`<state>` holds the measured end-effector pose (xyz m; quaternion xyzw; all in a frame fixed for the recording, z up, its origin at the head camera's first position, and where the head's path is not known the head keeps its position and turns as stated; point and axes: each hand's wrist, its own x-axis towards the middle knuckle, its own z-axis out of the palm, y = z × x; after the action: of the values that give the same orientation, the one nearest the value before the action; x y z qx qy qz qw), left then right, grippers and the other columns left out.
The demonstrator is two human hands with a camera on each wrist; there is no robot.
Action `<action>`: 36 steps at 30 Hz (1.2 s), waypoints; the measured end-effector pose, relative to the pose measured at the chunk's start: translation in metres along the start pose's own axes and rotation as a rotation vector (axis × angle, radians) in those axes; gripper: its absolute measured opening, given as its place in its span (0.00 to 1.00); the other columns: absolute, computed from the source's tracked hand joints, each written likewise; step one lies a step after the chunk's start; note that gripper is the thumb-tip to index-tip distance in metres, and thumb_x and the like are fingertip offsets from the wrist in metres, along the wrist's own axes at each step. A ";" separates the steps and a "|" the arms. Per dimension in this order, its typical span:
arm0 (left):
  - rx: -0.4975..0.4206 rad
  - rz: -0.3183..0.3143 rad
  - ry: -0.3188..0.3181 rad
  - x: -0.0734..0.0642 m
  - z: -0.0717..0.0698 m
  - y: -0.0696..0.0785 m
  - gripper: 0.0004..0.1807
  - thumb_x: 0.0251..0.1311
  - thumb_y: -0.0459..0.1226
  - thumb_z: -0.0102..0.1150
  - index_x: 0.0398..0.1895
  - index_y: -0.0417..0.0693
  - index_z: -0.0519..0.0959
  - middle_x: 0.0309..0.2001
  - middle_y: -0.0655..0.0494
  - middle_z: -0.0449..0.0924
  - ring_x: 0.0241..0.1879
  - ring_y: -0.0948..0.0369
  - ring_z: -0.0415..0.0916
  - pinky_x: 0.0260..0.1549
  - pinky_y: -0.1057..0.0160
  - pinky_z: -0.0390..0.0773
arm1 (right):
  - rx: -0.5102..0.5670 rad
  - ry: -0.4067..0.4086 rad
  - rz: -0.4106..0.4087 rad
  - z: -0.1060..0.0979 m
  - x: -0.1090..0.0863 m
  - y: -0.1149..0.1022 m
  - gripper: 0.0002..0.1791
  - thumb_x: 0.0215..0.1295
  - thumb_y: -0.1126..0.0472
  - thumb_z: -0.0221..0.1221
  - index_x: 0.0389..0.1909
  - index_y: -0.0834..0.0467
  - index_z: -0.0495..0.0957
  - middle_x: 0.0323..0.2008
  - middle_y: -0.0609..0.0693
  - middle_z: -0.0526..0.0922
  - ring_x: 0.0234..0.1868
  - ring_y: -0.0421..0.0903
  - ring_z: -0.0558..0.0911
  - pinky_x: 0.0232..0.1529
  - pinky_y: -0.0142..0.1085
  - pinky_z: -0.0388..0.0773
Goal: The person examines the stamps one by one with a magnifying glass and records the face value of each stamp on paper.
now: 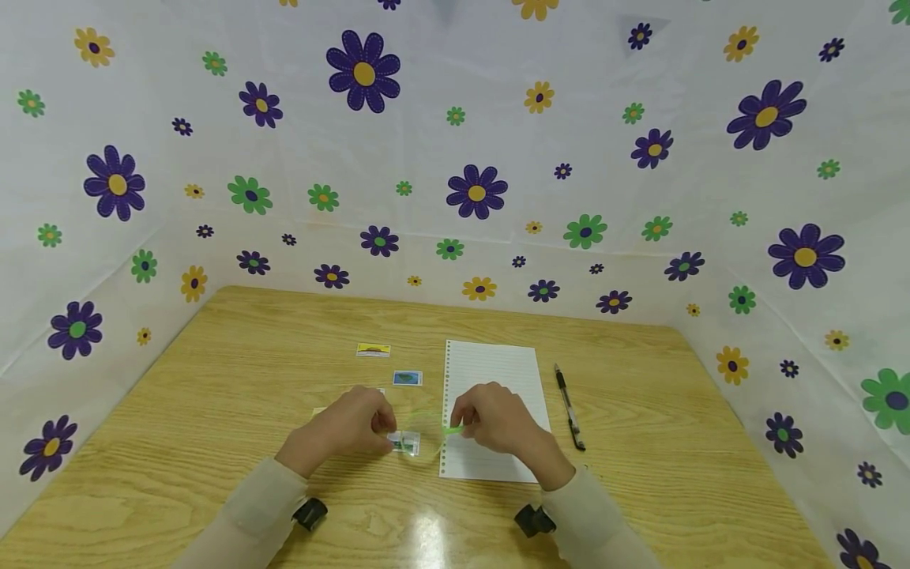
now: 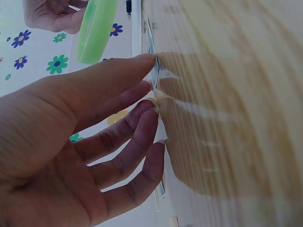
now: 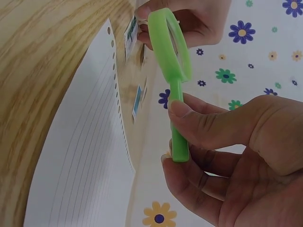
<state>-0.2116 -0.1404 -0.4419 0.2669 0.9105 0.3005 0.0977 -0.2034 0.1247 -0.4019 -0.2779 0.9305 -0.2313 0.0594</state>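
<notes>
My right hand (image 1: 495,416) grips the handle of a green magnifying glass (image 3: 162,45) between thumb and fingers. Its round lens is held above the table, tilted over a small postage stamp (image 1: 407,443). At that stamp's left edge, the thumb and fingertips of my left hand (image 1: 344,427) pinch it close to the tabletop. A yellow stamp (image 1: 373,350) and a blue stamp (image 1: 408,378) lie farther back. Other small pieces beside the left hand are mostly hidden by it.
Lined, punched paper (image 1: 494,371) lies beneath and behind my right hand. To its right is a black pen (image 1: 569,407). The wooden table (image 1: 284,332) ends at a flower-patterned cloth (image 1: 426,142) at the back and both sides.
</notes>
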 end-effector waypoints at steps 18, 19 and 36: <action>-0.001 0.010 0.003 0.000 0.000 0.000 0.06 0.51 0.33 0.78 0.31 0.46 0.89 0.32 0.58 0.85 0.31 0.66 0.75 0.31 0.69 0.78 | 0.016 -0.026 -0.034 0.004 0.002 0.001 0.11 0.57 0.76 0.69 0.29 0.55 0.88 0.29 0.52 0.86 0.30 0.43 0.79 0.28 0.35 0.76; 0.000 0.011 0.004 0.000 0.000 0.000 0.06 0.51 0.33 0.78 0.31 0.46 0.89 0.32 0.58 0.85 0.32 0.66 0.76 0.31 0.69 0.78 | 0.019 -0.027 -0.034 0.004 0.002 0.002 0.11 0.57 0.75 0.69 0.29 0.55 0.88 0.29 0.52 0.86 0.30 0.43 0.79 0.29 0.35 0.76; -0.002 0.016 0.004 0.000 0.000 -0.001 0.06 0.51 0.33 0.78 0.30 0.47 0.89 0.31 0.59 0.85 0.30 0.67 0.74 0.31 0.69 0.78 | 0.006 -0.023 -0.034 0.003 0.000 0.000 0.12 0.57 0.76 0.68 0.29 0.54 0.88 0.28 0.51 0.86 0.30 0.43 0.79 0.28 0.34 0.76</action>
<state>-0.2122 -0.1406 -0.4427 0.2736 0.9082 0.3025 0.0937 -0.2025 0.1237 -0.4045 -0.2962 0.9241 -0.2320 0.0669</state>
